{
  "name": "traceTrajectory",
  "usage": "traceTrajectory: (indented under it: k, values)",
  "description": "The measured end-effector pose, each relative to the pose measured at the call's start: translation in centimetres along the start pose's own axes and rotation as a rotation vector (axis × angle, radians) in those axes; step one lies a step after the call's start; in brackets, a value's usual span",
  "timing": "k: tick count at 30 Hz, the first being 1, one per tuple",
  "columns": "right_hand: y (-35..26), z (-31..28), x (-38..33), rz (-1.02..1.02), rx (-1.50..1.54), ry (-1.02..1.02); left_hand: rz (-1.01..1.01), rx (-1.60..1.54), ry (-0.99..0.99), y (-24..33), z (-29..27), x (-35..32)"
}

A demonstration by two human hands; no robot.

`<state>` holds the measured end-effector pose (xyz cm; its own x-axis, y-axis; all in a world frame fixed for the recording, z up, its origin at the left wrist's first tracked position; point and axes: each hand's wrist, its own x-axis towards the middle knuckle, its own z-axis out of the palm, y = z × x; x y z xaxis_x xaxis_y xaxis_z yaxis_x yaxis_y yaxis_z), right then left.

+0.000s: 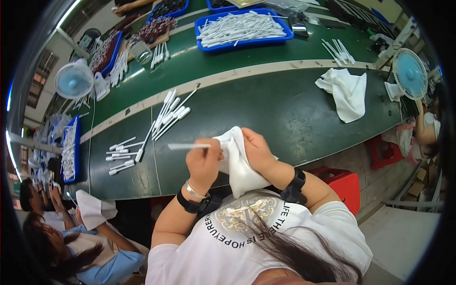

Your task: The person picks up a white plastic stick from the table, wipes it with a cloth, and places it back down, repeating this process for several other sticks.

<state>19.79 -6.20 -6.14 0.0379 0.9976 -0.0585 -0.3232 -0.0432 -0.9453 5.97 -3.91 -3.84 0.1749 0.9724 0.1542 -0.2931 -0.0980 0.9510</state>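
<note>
Seemingly at the middle of the head view, the left hand [204, 161] is clenched around a slim white plastic stick [187, 146], which juts out level toward the left of the frame from between its fingers. Just to the right of it, the right hand [256, 149] has its fingers clenched on a white cloth [237, 166]; the cloth bunches between the 2 hands and hangs down toward the lower centre, touching the near end of the stick. Both wrists wear dark bands, and the left also carries a thin metal bracelet.

Under the hands lies the dark green surface [285, 118], crossed by a pale stripe. Left of centre, a loose heap of white sticks [168, 114] lies on it, and a smaller scatter of sticks [121, 154] sits further toward the left edge. At the upper centre a blue tray [244, 28] is filled with more white sticks. A second white cloth [346, 92] lies crumpled at the upper right, near a small blue fan [409, 71] at the right edge. Another pale fan [73, 80] stands at the upper left. A red stool [342, 183] shows below the surface at the lower right. At the lower left, other people sit along the surface, 1 of them holding a white cloth of their own.
</note>
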Motion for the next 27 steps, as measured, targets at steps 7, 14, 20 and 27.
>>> traceTrajectory:
  k: [7,14,20,27]
  values:
    - [1.5,-1.0,0.6,-0.015,-0.029,-0.012,0.658,0.844,-0.428,0.8,1.5,1.1]
    - [0.2,-3.0,0.5,0.298,0.383,-0.209,0.722,0.798,-0.503,1.3,2.0,1.7]
    - [-2.0,-5.6,1.1,0.038,0.655,0.313,0.33,0.543,-0.347,1.5,0.9,1.7]
    - [-5.5,-5.2,0.0,-0.079,0.629,0.268,-0.223,0.409,-0.353,2.3,1.7,2.0]
